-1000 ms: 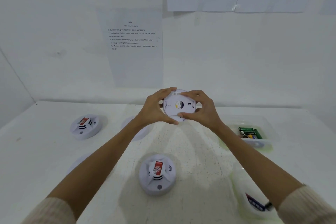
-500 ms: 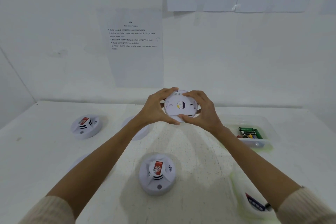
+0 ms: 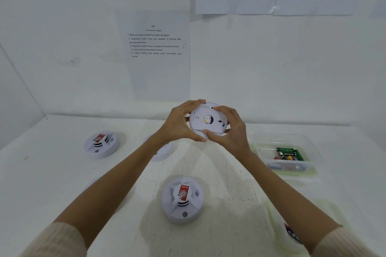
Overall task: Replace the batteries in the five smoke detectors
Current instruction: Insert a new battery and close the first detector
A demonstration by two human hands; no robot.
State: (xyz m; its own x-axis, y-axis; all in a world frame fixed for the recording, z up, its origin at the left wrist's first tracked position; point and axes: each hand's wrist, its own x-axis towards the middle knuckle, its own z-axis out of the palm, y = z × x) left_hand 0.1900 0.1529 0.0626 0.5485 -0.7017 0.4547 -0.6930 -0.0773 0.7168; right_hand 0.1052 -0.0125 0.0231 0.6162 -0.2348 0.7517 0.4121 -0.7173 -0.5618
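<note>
A round white smoke detector (image 3: 205,120) is held up above the table with its flat underside facing me. My left hand (image 3: 180,125) grips its left rim and my right hand (image 3: 231,129) grips its right rim, thumbs meeting at the lower edge. Another detector (image 3: 182,200) with a red label lies on the table (image 3: 229,183) below my hands. A third detector (image 3: 101,144) with a red label sits at the left. My left arm partly hides two more white round shapes, one (image 3: 165,152) near my left wrist and another (image 3: 92,185) lower left.
A clear plastic tub (image 3: 286,165) at the right holds green and other batteries (image 3: 289,153). A second clear tub (image 3: 292,233) with a dark battery is at the lower right, partly behind my right forearm. Printed instruction sheets (image 3: 156,48) hang on the white wall behind the table.
The detector's underside markings have turned slightly between my hands; both hands stay in nearly the same place above the table.
</note>
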